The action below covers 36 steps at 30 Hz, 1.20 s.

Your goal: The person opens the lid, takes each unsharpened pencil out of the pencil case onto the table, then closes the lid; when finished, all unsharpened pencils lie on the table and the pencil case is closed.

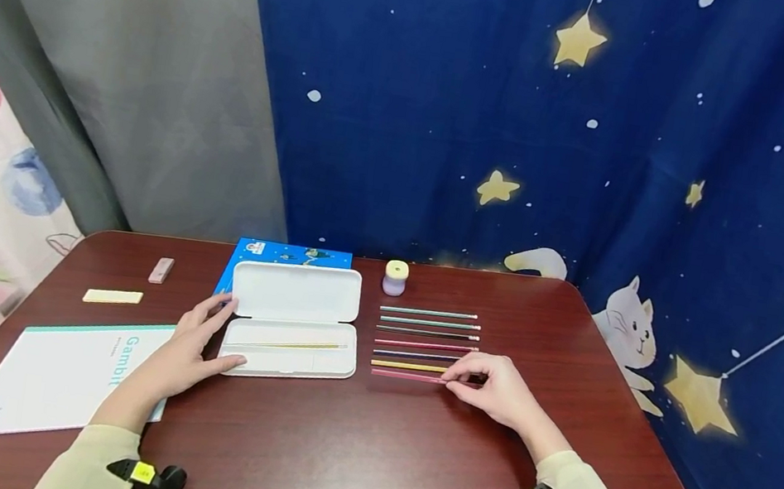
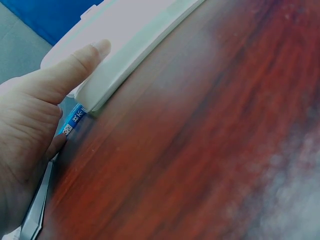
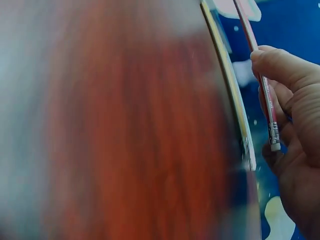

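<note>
A white pencil case point(image 1: 290, 350) lies with its lid up on the table, a gold pencil point(image 1: 295, 344) inside. My left hand point(image 1: 197, 342) spans the case's left end, its thumb resting on the near corner and its fingers spread toward the hinge. In the left wrist view, the left thumb point(image 2: 82, 65) lies along the case's edge. With thumb and fingertips, my right hand point(image 1: 492, 388) pinches a pink pencil point(image 1: 404, 376) nearest me in a row. The right wrist view shows the pencil's metal band and white eraser beyond the thumb.
Several other pencils point(image 1: 426, 322) lie parallel behind the held one. A small purple and yellow jar-shaped item point(image 1: 395, 278) stands at the back. A blue book point(image 1: 225, 275) is partly under the case. Left are a notebook point(image 1: 60, 382), a yellow strip point(image 1: 114, 296) and an eraser point(image 1: 161, 271).
</note>
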Each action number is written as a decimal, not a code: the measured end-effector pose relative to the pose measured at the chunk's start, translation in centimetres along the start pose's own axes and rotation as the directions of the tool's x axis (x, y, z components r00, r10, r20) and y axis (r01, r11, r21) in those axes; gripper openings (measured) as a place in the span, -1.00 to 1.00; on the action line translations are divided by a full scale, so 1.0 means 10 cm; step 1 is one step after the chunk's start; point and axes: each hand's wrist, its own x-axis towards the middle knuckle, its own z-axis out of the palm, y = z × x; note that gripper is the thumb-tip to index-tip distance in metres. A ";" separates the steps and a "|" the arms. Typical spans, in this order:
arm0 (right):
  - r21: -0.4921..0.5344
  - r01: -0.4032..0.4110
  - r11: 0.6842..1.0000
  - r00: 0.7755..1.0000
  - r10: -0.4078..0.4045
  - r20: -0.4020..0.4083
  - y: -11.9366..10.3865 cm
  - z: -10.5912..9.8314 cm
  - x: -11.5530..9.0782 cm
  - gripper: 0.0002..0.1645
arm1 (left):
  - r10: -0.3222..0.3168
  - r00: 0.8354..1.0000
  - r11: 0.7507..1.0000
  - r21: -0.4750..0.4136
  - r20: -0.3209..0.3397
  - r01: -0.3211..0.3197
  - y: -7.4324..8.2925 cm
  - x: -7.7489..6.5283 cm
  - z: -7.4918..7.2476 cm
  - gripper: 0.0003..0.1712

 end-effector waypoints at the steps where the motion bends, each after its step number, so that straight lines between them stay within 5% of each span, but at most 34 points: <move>1: -0.014 -0.008 1.000 1.000 0.008 0.002 0.02 -0.02 -0.02 -0.76 | -0.001 1.000 1.000 -0.001 0.000 0.001 0.00 0.00 0.00 0.17; 13: -0.113 -0.058 0.992 0.997 0.063 0.039 0.08 -0.05 -0.03 -0.74 | 0.000 1.000 1.000 0.005 -0.006 0.000 -0.02 -0.02 0.01 0.17; 36: -0.235 -0.035 0.971 0.998 0.048 0.050 0.03 0.02 0.01 -0.79 | -0.009 1.000 1.000 0.006 0.005 0.009 0.00 0.01 0.01 0.19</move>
